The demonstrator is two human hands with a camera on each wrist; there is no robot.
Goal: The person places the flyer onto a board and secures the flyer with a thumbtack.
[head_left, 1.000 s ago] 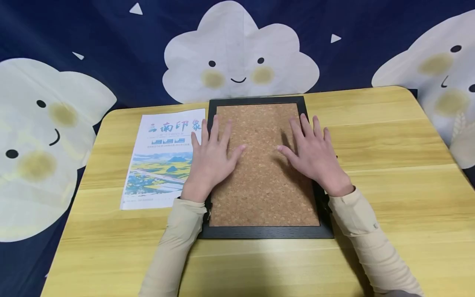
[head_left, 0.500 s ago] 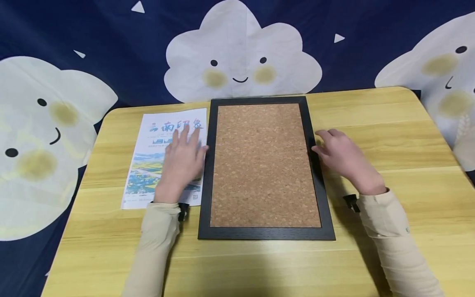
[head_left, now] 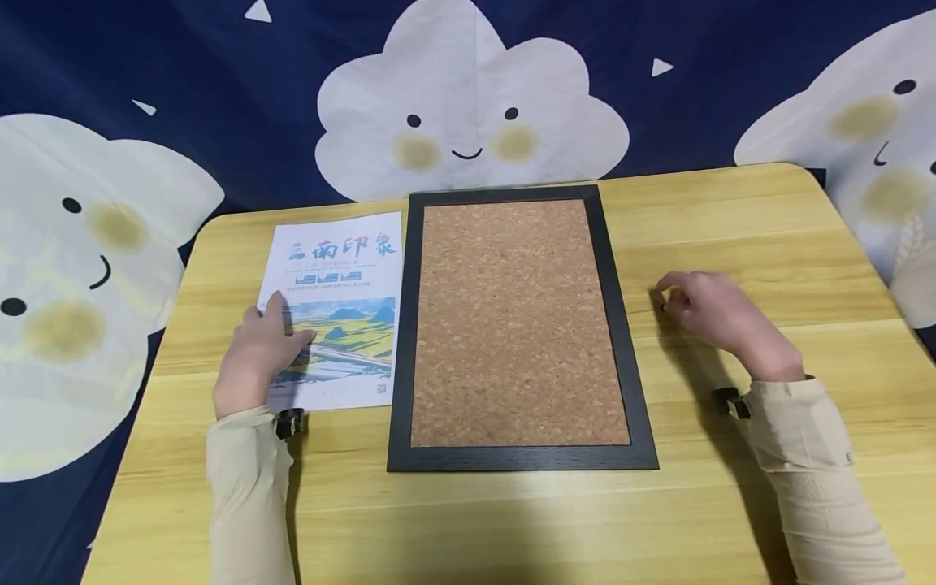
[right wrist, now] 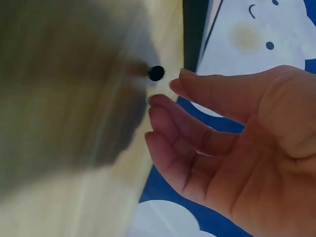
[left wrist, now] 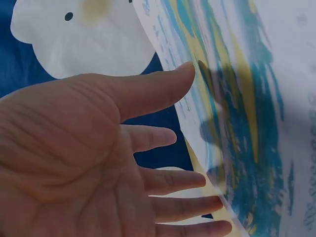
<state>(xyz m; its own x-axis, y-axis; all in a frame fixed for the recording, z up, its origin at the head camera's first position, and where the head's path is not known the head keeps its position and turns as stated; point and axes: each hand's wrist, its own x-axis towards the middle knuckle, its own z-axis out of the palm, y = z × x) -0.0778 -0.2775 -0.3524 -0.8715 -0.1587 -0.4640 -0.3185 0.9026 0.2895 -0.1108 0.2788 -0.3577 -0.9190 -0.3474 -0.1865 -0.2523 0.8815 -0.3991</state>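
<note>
A printed paper poster [head_left: 344, 284] with a landscape picture lies on the table, left of a black-framed cork board [head_left: 515, 325]. Over the poster's left edge is my left hand [head_left: 256, 349], thumb and fingers spread. The left wrist view shows that hand [left wrist: 98, 148] with nothing in it, its fingertips near the sheet's edge; contact cannot be made out. Right of the board, my right hand [head_left: 712, 313] hovers with bent fingers. Just beyond its fingertips in the right wrist view, a small round black piece [right wrist: 156, 73] sits on the table, apart from the hand [right wrist: 247, 133].
The wooden table [head_left: 512, 528] bears the board near its middle, with the board's far edge close to the table's back edge. Behind hangs a dark blue curtain [head_left: 658, 122] with smiling white clouds.
Both hands were above the cork board. The left has moved left across the poster to its left edge; the right has moved right, off the board, to beside the small black piece.
</note>
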